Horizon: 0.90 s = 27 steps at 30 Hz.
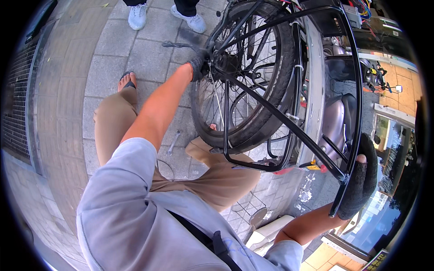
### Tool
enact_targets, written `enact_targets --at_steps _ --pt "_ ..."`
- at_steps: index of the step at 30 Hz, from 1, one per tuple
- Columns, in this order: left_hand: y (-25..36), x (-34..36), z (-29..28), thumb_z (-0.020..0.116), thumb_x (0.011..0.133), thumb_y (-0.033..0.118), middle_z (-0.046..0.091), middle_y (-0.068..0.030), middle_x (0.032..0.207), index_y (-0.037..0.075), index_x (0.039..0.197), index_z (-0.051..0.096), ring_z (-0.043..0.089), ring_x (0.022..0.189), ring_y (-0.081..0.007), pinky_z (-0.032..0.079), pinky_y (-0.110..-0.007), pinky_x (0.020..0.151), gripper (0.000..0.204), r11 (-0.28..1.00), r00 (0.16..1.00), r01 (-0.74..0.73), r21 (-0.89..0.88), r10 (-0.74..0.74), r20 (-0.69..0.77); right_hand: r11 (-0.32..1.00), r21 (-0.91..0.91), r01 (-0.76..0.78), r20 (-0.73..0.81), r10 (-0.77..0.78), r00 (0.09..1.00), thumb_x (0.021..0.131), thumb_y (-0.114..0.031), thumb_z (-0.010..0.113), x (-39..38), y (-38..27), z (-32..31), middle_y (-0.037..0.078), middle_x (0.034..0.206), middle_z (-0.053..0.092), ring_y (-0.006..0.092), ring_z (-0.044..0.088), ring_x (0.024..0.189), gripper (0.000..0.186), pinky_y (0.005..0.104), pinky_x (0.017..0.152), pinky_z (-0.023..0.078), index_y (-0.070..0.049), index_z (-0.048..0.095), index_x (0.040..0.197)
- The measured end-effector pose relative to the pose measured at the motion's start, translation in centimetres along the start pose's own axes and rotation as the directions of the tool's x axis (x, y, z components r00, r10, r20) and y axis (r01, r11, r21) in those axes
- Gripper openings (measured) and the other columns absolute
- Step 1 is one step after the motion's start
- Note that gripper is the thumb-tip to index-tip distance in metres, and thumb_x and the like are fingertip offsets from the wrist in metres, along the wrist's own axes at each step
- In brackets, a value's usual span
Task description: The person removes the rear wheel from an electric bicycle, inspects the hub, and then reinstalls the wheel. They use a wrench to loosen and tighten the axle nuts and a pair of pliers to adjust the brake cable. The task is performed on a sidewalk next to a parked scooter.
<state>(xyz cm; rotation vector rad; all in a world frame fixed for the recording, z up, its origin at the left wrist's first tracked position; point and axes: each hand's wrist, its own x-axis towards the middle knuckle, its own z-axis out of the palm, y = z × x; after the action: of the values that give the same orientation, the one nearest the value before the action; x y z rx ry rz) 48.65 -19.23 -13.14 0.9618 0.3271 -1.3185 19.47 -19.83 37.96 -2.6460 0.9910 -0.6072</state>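
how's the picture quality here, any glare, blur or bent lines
In the head view, bright daylight; also in the head view, a blue, sky-like reflection on the shop glass at lower right; the grille curves near the left rim, with black corners around the picture; the wheel looks reasonably sharp there, without obvious motion blur.

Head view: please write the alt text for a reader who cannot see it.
A person's gloved left hand is at a wheel hub; the gloved right hand is against a black frame. A wrench lies on the paving.
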Motion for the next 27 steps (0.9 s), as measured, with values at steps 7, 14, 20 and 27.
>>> enact_targets --at_steps 7,14,20,27 --pt "-1.8 -2.8 -1.8 0.061 0.092 0.052 0.07 -0.0106 0.087 0.002 0.109 0.073 0.062 0.075 -0.0173 0.049 -0.032 0.068 0.054 0.85 0.903 -0.33 0.411 0.411 -0.126 0.998 -0.063 0.023 -0.015 -0.024 1.0 0.101 -0.031 0.058 0.3 1.2 -0.2 0.014 0.116 0.07 0.0199 0.067 0.101 0.042 0.0302 0.082 0.053 -0.002 0.064 0.131" --pt "-1.4 -3.3 -2.0 0.069 0.088 0.026 0.073 -0.0133 0.107 -0.001 0.12 0.068 0.066 0.091 -0.0174 0.052 -0.031 0.086 0.043 0.499 0.778 -0.553 0.667 0.597 0.199 0.997 -0.078 -0.018 -0.032 0.015 0.999 0.101 -0.036 0.057 0.1 0.7 -0.3 0.014 0.112 0.071 0.021 0.066 0.101 0.046 0.0318 0.086 0.051 -0.001 0.065 0.128" --pt "0.9 -5.0 -1.3 0.072 0.084 0.029 0.072 -0.0181 0.112 0.003 0.129 0.064 0.068 0.101 -0.023 0.052 -0.034 0.091 0.052 0.383 0.796 -0.517 0.766 0.543 0.265 0.991 -0.132 -0.02 0.017 0.022 1.0 0.102 -0.036 0.054 -0.1 1.1 -0.8 0.014 0.112 0.07 0.0216 0.066 0.102 0.046 0.0334 0.089 0.05 0.001 0.065 0.127" --pt "2.8 -7.6 -0.3 0.069 0.081 0.021 0.069 -0.0218 0.111 0.01 0.128 0.062 0.066 0.103 -0.0396 0.052 -0.044 0.09 0.049 -0.025 0.701 -0.533 0.846 0.546 0.458 0.975 -0.195 0.111 0.022 -0.108 0.994 0.102 -0.039 0.052 -0.2 2.2 -1.2 0.015 0.113 0.07 0.0223 0.065 0.104 0.05 0.0352 0.092 0.05 0.002 0.064 0.127"
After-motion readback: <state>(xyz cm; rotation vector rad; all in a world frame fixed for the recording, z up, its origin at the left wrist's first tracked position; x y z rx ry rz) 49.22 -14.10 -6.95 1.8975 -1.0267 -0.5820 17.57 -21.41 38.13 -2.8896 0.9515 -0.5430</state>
